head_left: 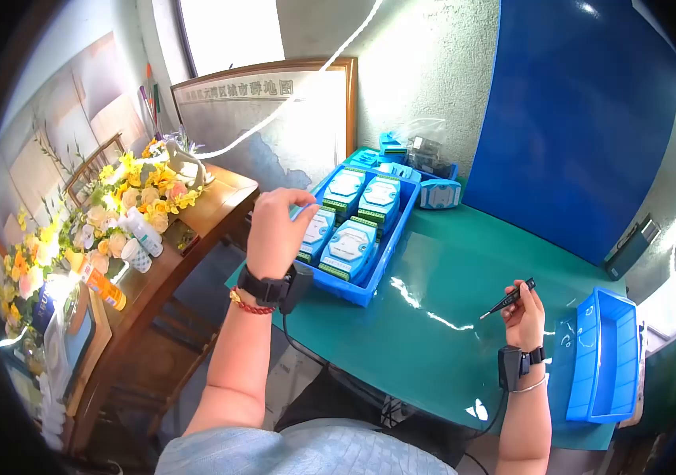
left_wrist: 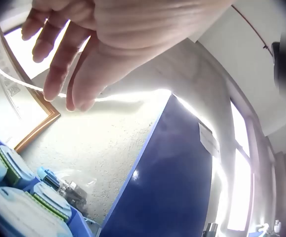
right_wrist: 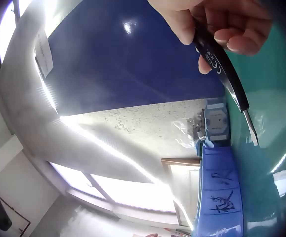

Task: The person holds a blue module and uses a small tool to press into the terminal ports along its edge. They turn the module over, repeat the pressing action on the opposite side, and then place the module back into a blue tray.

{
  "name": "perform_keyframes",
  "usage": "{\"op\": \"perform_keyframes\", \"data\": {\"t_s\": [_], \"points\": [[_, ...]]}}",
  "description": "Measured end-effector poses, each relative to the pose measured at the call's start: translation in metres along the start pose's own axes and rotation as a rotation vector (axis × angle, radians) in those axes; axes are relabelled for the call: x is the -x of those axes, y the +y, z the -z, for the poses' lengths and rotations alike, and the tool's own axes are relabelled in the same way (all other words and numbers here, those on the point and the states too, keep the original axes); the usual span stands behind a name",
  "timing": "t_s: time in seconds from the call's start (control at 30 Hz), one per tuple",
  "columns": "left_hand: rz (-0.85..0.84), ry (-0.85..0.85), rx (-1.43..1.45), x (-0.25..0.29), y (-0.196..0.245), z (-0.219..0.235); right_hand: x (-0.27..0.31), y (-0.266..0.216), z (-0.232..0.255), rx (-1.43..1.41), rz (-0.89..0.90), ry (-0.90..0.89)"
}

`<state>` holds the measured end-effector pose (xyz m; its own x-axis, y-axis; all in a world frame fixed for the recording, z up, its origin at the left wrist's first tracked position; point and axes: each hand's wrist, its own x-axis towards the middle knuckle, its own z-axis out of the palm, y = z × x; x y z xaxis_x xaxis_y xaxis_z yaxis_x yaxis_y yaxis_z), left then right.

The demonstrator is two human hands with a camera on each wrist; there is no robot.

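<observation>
My left hand [head_left: 271, 237] is raised at the left side of a blue bin [head_left: 346, 290], its fingertips overlapping a module there in the head view. In the left wrist view the thumb and fingers of that hand [left_wrist: 110, 49] bend loosely together, and no thing shows between them. Light-blue modules [head_left: 351, 247] with green terminal strips fill the bin. Over the right part of the table, my right hand [head_left: 525, 321] grips a black voltage-tester screwdriver [head_left: 507, 298]. Its handle [right_wrist: 222, 69] lies between thumb and fingers, and the bare flat metal tip points down and left toward the tabletop.
The table has a green top [head_left: 425, 348]. Another blue bin [head_left: 582, 360] stands at its right edge. Behind the full bin are more modules [head_left: 439, 194] and a clear bag of parts [head_left: 425, 146]. A tall blue panel [head_left: 575, 119] rises behind. Flowers [head_left: 144, 190] cover a wooden desk at left.
</observation>
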<state>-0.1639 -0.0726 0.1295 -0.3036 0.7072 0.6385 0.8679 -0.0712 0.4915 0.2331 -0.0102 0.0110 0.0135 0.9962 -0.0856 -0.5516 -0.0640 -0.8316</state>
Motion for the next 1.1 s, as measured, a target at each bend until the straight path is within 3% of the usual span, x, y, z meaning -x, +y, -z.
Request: {"op": "perform_keyframes", "data": {"t_s": [0.17, 0.23, 0.37, 0.47, 0.63, 0.7, 0.77, 0.87, 1.1], "points": [[0.072, -0.116, 0.037, -0.046, -0.026, 0.007, -0.001, 0.002, 0.001, 0.002, 0.0, 0.012], [0.083, -0.263, 0.035, -0.068, -0.044, -0.002, 0.0, 0.001, 0.0, 0.052, 0.017, 0.029], [0.251, -0.507, 0.029, -0.104, -0.044, -0.032, 0.002, 0.002, -0.001, 0.138, 0.053, 0.077], [0.216, -0.627, -0.178, -0.124, -0.055, -0.072, -0.001, 0.003, 0.002, 0.138, 0.048, 0.08], [0.152, -0.635, 0.048, -0.11, -0.016, -0.095, 0.001, -0.001, -0.001, 0.169, 0.078, 0.092], [-0.005, -0.633, -0.193, -0.112, -0.007, -0.113, 0.001, 0.0, -0.001, 0.172, 0.074, 0.073], [0.012, -0.693, -0.314, -0.11, 0.004, -0.126, 0.0, 0.0, -0.001, 0.171, 0.057, 0.052], [0.076, -0.726, -0.386, -0.111, 0.008, -0.151, 0.001, -0.001, -0.002, 0.161, 0.068, 0.048], [0.037, -0.812, -0.352, -0.109, 0.013, -0.173, 0.003, -0.007, -0.004, 0.16, 0.108, 0.058]]}}
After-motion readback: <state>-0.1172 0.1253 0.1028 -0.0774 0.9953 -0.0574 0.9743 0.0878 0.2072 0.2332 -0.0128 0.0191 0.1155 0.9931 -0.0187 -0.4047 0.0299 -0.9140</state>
